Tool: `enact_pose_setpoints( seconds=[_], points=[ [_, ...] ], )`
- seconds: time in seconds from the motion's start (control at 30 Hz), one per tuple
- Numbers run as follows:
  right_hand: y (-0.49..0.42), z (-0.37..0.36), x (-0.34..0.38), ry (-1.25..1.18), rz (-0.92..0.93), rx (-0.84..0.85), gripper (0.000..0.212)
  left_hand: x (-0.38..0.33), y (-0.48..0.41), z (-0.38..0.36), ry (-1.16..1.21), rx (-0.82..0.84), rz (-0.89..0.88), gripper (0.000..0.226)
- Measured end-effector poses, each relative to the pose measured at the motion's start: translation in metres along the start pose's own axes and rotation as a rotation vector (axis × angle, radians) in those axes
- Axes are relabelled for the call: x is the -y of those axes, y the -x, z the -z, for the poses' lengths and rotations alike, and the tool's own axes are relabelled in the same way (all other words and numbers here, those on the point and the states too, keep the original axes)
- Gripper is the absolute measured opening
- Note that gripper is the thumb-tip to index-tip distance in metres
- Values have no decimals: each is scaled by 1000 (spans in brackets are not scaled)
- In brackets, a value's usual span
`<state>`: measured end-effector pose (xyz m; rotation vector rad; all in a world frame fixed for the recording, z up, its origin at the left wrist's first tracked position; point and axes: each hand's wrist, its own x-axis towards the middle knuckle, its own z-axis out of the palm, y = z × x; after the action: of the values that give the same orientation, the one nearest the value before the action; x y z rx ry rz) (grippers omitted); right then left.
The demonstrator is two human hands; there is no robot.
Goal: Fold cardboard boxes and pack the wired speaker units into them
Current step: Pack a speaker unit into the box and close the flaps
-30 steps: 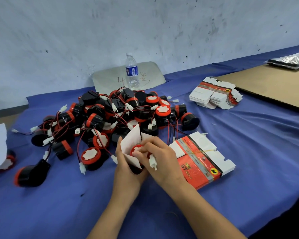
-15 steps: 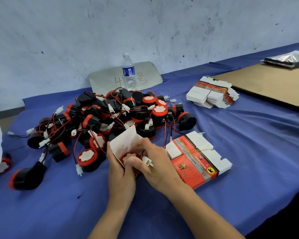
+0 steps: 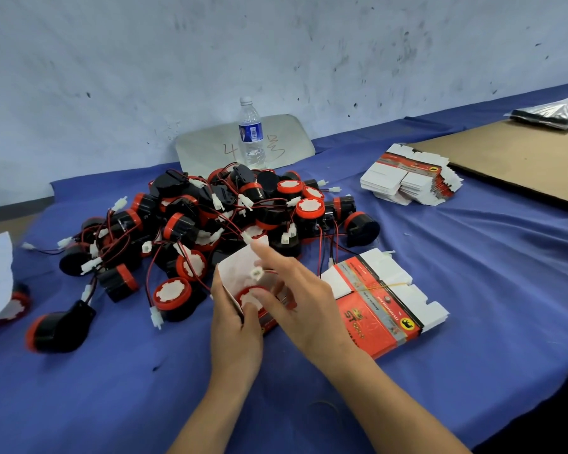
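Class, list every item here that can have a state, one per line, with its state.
Held box, open, flap up
Speaker unit, inside held box
Water bottle, upright, capped
Banded box bundle, flat
Far box stack, flat
Left hand, grips held box
Right hand, over box mouth

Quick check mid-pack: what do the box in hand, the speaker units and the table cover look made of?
Box in hand: thin card, red print outside, plain white inside, its flap bent.
Speaker units: shiny black and red shells, likely moulded plastic; white faces matte, material unclear.
Table cover: matte blue cloth, going by its wrinkles and folds.
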<state>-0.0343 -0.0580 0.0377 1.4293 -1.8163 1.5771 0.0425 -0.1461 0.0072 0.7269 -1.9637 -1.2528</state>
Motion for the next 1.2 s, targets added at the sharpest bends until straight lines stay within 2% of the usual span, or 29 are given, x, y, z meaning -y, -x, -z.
enact_pose_setpoints(
  seconds=[0.13,0.27,0.37,0.53,0.77,0.83,0.9,1.03,1.13,1.2],
  points=[
    [1,-1,0,33,57,-21,40,-1,1,1,-6,0,6,62],
    [-3,5,-6,2,-70,-200,24,-1,1,0,-8,-8,38,61],
    [-6,7,-7,-75,-172,-243,21,-2,2,-1,-22,-6,49,62],
    [-7,9,-5,10,-159,-139,18,-1,1,-1,-19,-7,43,61],
    [-2,2,-2,280,-79,245,24,2,1,-1,15,11,45,64],
    [-2,-1,-3,301,-90,260,26,2,1,-1,22,12,54,64],
    [-5,-1,-4,282,-192,242,31,2,1,-1,0,7,55,63],
    [-7,1,-2,175,-314,65,14,1,2,-2,-23,4,33,62],
    [-7,0,-2,196,-266,51,12,1,2,-3,-31,10,28,61],
    [-7,-3,-5,322,-184,92,9,1,2,-3,-40,14,23,61]
  ],
)
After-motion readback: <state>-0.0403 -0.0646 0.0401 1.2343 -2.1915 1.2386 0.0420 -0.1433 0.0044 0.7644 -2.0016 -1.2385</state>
